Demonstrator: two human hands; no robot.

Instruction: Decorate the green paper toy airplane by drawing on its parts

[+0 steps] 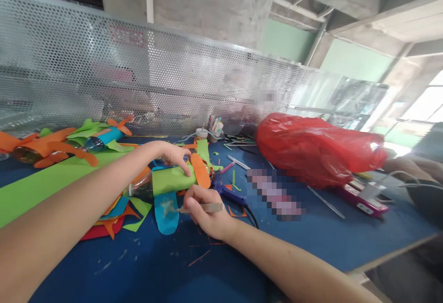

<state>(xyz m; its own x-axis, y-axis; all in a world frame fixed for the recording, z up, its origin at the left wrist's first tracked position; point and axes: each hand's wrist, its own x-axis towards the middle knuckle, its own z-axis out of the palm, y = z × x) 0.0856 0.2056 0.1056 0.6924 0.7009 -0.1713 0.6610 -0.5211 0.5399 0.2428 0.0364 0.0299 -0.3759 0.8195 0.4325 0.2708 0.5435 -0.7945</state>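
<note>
My left hand (173, 155) rests on top of a plastic bottle wrapped in green paper (169, 180), fingers curled over it, holding it down on the blue table (145, 266). An orange paper fin (200, 171) is stuck to the bottle's right end. A blue paper fin (166, 213) hangs below the bottle. My right hand (204, 213) is closed on a thin stick-like tool (204, 208), whose tip touches the blue fin. A blue glue gun (228, 192) lies just right of my right hand.
A big red plastic bag (314, 150) fills the right middle. Green, orange and red paper scraps (114, 215) lie left of the bottle, with a green sheet (38, 183) and another decorated bottle (93, 143) farther left. A perforated metal screen (138, 72) backs the table.
</note>
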